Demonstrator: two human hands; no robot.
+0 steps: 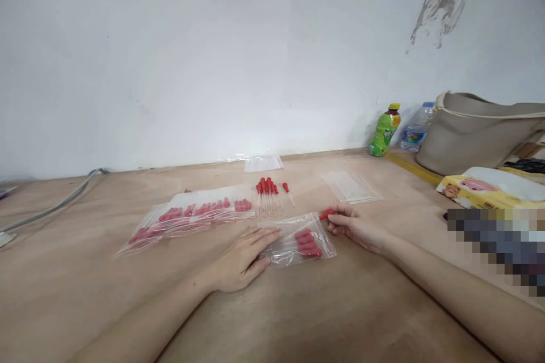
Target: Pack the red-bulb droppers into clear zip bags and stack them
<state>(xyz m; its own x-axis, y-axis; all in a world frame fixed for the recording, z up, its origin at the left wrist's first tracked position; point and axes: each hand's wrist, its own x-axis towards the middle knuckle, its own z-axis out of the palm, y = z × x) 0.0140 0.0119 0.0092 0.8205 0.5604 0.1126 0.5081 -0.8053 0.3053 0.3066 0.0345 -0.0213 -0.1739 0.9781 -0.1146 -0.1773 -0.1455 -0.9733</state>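
A clear zip bag lies on the table with several red-bulbed droppers inside. My left hand rests flat on the bag's left part, fingers stretched out. Just beyond the bag's right end, my right hand pinches the red bulb of a single dropper; its thin tube is hard to make out. Behind the bag is a loose bunch of droppers, bulbs pointing away from me, with one dropper lying apart on the right. Filled bags overlap in a row at left.
Flat clear bags lie at right, and another bag by the wall. Farther right stand a green bottle, a water bottle and a beige bin, with a yellow pack nearer me. A grey cable runs at left.
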